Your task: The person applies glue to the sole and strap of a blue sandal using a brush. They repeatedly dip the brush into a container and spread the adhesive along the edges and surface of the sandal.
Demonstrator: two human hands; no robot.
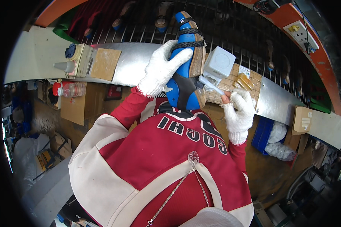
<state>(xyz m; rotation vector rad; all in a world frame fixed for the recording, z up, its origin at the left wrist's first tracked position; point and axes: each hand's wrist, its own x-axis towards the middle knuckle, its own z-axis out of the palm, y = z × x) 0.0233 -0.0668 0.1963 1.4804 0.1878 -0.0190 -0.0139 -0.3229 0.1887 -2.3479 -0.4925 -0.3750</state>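
Observation:
My left hand [161, 68], in a white knit glove, is closed around a sandal [197, 60] with black braided straps and a cork-coloured sole. The sandal is fitted on a blue shoe last [184, 70] and stands on edge, its toe away from me. In my gloved right hand [239, 113] is a small brush [214, 86] with a pale handle, pinched between bare thumb tip and fingers. Its dark head meets the sandal's side near the heel, by the sole edge. Just beyond the brush sits a whitish square container [219, 61]. A yellowish block [244, 81] lies near my right fingers.
Behind the metal ledge [134, 60] runs a rack of bars [140, 36] carrying several other sandals on lasts. A cardboard piece [105, 64] and a grey cone [64, 67] rest at left. A small carton [302, 119] stands at right; a power socket [300, 32] is on the orange frame.

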